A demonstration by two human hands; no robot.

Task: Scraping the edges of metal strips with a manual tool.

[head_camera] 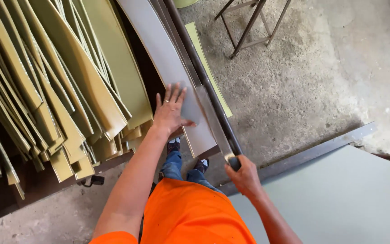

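We start with the grey sheet (168, 68), a long flat strip that lies on the bed of a cutting machine and runs from the top of the view down to the person's feet. Our left hand (171, 110) lies flat on its lower part with the fingers spread and the palm pressed down; we judge that this keeps the sheet from sliding or lifting beside the blade. A ring shows on one finger. Our right hand (244, 176) is closed around the end of the long dark lever handle (204, 77), which runs along the right edge of the sheet; the grip sits at the very end, probably because there the lever gives the most force.

To the left of the sheet there is a big pile of yellow-green strips (55, 81), narrow and slightly curved, which lie one over another and hang over the edge of a dark stand. One more yellow-green strip (208, 68) lies on the concrete floor (303, 90), just to the right of the handle. In the lower right corner we see a large pale grey panel (348, 199) with a dark metal edge. At the top stands a metal folding frame (251, 27). Below, we see the orange shirt (190, 212), the blue jeans and the dark shoes.
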